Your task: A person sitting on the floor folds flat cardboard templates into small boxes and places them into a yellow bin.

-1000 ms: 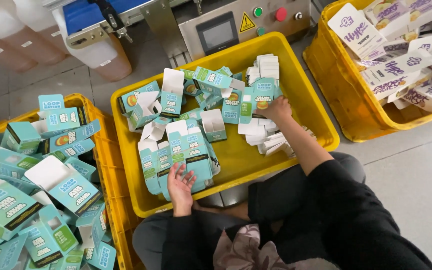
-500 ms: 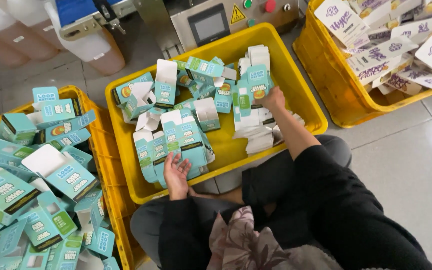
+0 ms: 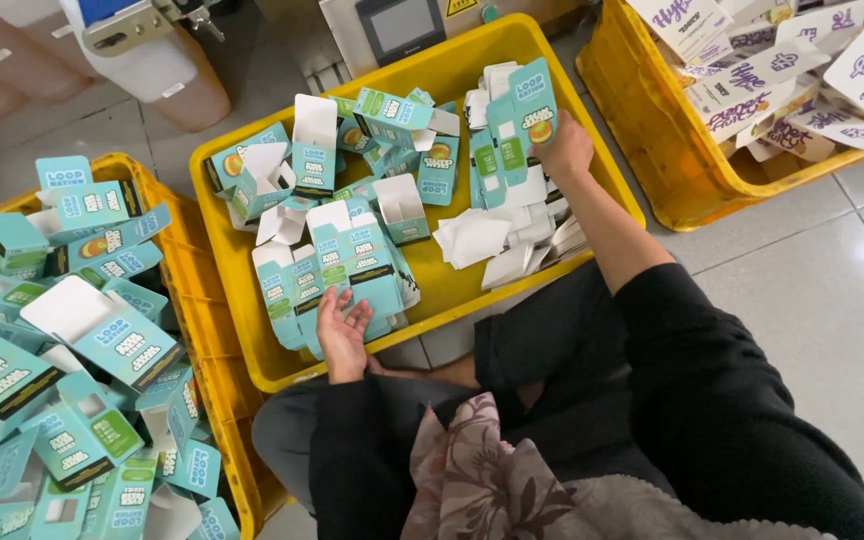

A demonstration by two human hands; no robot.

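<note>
We've got three yellow crates on the tiled floor here. In the middle yellow crate (image 3: 607, 185) our right hand (image 3: 564, 148) is closed around a flat teal carton (image 3: 524, 118), pinching it by its lower end so it stands up above a stack of more flat cartons (image 3: 497, 150) near the far right corner. Just below that sits a loose pile of white inserts (image 3: 502, 240), fanned out against the right wall. Our left hand (image 3: 342, 328) rests palm up with fingers loosely open at the near edge, touching a row of folded teal boxes (image 3: 337, 275) lined up side by side, not gripping any of them. Behind those, more open teal boxes (image 3: 297, 165) lie jumbled with white flaps up. The left crate (image 3: 192, 270) is heaped well over its rim with assembled teal boxes (image 3: 72, 330). The right crate (image 3: 672, 150) holds white cartons with purple print (image 3: 792, 70), tossed in at all angles.
</note>
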